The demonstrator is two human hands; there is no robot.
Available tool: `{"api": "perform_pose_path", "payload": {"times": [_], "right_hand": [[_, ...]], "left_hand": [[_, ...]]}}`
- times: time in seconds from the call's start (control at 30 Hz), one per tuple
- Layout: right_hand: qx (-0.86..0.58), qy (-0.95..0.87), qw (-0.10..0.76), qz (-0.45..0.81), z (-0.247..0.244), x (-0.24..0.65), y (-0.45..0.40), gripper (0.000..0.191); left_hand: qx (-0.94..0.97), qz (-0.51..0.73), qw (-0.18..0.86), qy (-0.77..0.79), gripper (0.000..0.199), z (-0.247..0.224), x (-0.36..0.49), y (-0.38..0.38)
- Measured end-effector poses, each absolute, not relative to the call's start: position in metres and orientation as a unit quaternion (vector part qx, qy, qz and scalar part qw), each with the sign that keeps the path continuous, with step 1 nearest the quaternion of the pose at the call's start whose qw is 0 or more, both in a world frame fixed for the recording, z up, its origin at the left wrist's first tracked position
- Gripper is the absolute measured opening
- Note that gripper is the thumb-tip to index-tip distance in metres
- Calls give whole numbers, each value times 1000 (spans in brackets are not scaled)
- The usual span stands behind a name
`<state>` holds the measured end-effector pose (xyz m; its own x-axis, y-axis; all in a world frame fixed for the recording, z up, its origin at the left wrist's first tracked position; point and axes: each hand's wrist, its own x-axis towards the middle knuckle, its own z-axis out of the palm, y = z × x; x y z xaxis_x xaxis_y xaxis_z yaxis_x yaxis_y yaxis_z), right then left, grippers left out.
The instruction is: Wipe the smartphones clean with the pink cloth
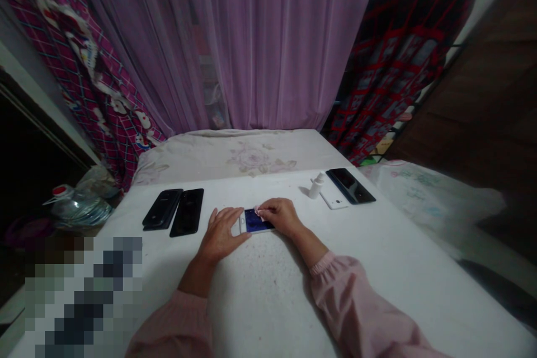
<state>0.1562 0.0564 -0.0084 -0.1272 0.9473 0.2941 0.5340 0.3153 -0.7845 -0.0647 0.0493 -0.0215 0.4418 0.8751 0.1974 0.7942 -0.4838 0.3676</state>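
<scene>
A white phone with a dark blue screen (254, 222) lies sideways on the white table (260, 302). My left hand (221, 234) grips its left end, thumb at the near edge and fingers at the far edge. Over the screen's right part, my right hand (282, 216) pinches a small pinkish cloth (260, 211) against the glass. A white spray bottle (316, 185) stands upright to the right, beside a white phone lying face down (334, 201).
Dark phones (187, 212) (162, 208) lie at the left, and more dark phones (351, 185) at the right. Flowered cloth (251, 158) covers the far end, before purple curtains (277, 39). A large water bottle (81, 207) stands beyond the left edge.
</scene>
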Motion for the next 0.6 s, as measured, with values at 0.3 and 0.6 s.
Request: {"api": "perform_pose_path", "payload": {"times": [0.3, 0.6], "right_hand": [[-522, -728, 376, 237, -7, 155, 57, 15], [-487, -749, 362, 267, -9, 159, 57, 22]], "left_hand": [[840, 167, 115, 504, 62, -18, -63, 48], [840, 170, 117, 502, 61, -19, -65, 49]]}}
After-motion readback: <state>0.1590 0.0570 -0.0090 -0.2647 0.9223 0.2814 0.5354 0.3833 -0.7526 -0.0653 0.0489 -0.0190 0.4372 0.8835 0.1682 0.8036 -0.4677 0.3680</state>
